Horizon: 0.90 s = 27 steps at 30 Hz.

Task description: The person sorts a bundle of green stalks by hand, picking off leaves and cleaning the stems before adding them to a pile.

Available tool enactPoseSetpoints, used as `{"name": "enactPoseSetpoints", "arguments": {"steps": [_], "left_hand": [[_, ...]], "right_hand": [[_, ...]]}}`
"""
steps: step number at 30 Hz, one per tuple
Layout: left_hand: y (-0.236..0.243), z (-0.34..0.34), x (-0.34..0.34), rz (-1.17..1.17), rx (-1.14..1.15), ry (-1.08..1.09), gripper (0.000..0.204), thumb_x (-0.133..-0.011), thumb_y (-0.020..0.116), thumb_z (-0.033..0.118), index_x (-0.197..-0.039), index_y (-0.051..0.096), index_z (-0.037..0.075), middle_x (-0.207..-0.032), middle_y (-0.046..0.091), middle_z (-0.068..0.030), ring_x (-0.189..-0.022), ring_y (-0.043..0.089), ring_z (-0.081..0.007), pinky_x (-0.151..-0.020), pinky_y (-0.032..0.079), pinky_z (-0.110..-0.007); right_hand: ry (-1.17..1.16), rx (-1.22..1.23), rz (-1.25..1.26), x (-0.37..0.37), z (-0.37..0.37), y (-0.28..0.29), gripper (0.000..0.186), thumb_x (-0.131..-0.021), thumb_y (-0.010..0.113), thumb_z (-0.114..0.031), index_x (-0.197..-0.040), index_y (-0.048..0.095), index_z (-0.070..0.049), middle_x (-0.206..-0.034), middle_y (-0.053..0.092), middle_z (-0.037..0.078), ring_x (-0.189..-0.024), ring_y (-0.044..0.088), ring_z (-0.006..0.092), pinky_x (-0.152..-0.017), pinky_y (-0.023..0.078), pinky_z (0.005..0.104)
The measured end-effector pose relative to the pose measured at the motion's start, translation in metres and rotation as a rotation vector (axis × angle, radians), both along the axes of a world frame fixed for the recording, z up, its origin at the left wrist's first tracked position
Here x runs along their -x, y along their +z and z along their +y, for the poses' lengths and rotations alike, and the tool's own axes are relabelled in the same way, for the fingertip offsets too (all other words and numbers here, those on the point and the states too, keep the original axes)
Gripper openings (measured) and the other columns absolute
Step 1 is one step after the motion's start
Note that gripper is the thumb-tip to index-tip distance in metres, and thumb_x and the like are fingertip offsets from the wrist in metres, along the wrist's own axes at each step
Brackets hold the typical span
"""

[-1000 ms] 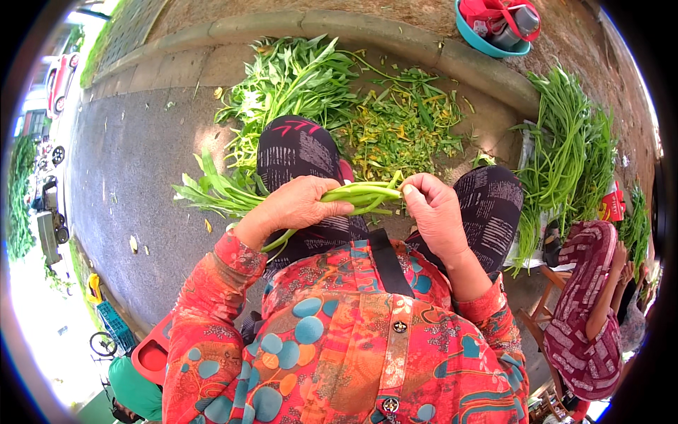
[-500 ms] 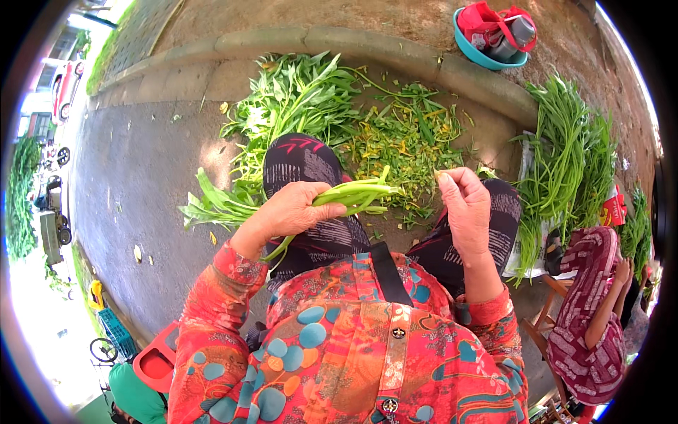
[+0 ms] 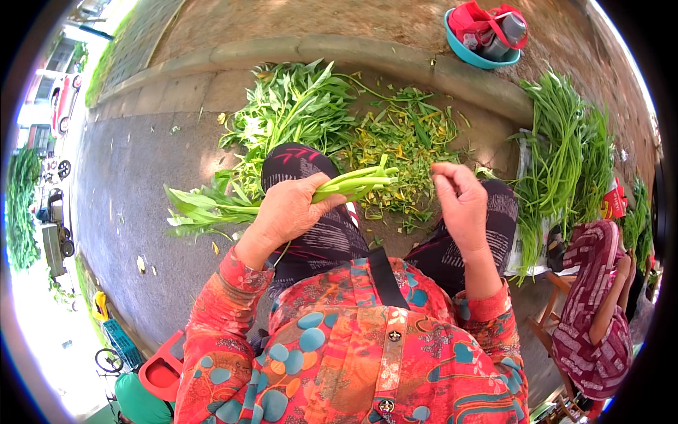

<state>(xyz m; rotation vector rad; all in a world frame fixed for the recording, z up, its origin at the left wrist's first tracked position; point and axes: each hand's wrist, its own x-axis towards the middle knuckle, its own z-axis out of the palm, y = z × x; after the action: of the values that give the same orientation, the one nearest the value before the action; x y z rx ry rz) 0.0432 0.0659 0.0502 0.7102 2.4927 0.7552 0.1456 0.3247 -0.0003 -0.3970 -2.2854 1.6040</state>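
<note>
A bundle of pale green hollow stems with long leaves [image 3: 353, 185] is gripped in my left hand [image 3: 289, 212], its cut ends pointing right and its leaves trailing left across my patterned leg. My right hand [image 3: 459, 205] is raised to the right of the stem ends, apart from them, fingers loosely curled with thumb and index slightly apart; nothing shows between them. Beyond my knees lie a pile of leafy greens [image 3: 289, 102] and a scattered heap of trimmed green and yellow leaves [image 3: 402, 134]. Long greens [image 3: 558, 155] rest on a sheet at the right.
A blue basin [image 3: 469, 54] with red bags and a flask sits beyond the concrete curb [image 3: 304, 49]. At right a person in maroon [image 3: 586, 332] sits by a wooden chair. A red plastic stool [image 3: 166, 360], a person in green [image 3: 138, 396] and parked vehicles are at left.
My right hand has moved right, away from the stem ends. The small bit pinched in it half a second ago no longer shows. My left hand has shifted slightly left with the bundle.
</note>
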Motion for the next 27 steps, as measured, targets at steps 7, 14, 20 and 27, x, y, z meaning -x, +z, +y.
{"name": "enactPoseSetpoints", "arguments": {"steps": [7, 14, 20, 27], "left_hand": [[0.0, 0.006, -0.003, 0.024, 0.044, -0.03, 0.026, -0.084, 0.068, 0.03, -0.099, 0.065, 0.009, -0.073, 0.063, -0.0132, -0.065, 0.062, -0.0284, -0.06, 0.047, -0.035], [-0.003, 0.009, -0.007, 0.108, 0.052, -0.056, 0.025, -0.083, 0.069, 0.031, -0.096, 0.065, 0.01, -0.072, 0.063, -0.0126, -0.066, 0.062, -0.0298, -0.059, 0.048, -0.036], [-0.014, 0.007, -0.01, 0.197, 0.02, -0.072, 0.025, -0.083, 0.068, 0.031, -0.094, 0.062, 0.009, -0.073, 0.063, -0.0135, -0.068, 0.062, -0.0318, -0.059, 0.048, -0.038], [-0.017, 0.008, -0.01, 0.223, 0.042, -0.085, 0.024, -0.084, 0.067, 0.032, -0.091, 0.061, 0.009, -0.072, 0.062, -0.013, -0.067, 0.061, -0.0325, -0.058, 0.048, -0.039]], "right_hand": [[0.163, 0.067, 0.077, 0.001, -0.033, 0.014, 0.013, -0.083, 0.064, -0.002, -0.096, 0.064, 0.0, -0.083, 0.06, 0.007, -0.069, 0.057, 0.0137, -0.062, 0.046, 0.0241], [0.188, 0.017, 0.026, -0.001, -0.034, 0.01, 0.009, -0.083, 0.064, -0.002, -0.092, 0.062, 0.0, -0.081, 0.059, 0.006, -0.067, 0.055, 0.0143, -0.06, 0.045, 0.0247], [0.192, 0.531, -0.205, -0.006, -0.036, 0.005, 0.007, -0.087, 0.062, -0.006, -0.091, 0.063, 0.0, -0.077, 0.056, -0.002, -0.068, 0.049, 0.0042, -0.059, 0.041, 0.0202], [0.25, 0.423, -0.232, -0.007, -0.033, 0.002, 0.01, -0.087, 0.061, -0.006, -0.094, 0.064, 0.001, -0.076, 0.055, -0.004, -0.066, 0.046, 0.0024, -0.058, 0.039, 0.0194]]}}
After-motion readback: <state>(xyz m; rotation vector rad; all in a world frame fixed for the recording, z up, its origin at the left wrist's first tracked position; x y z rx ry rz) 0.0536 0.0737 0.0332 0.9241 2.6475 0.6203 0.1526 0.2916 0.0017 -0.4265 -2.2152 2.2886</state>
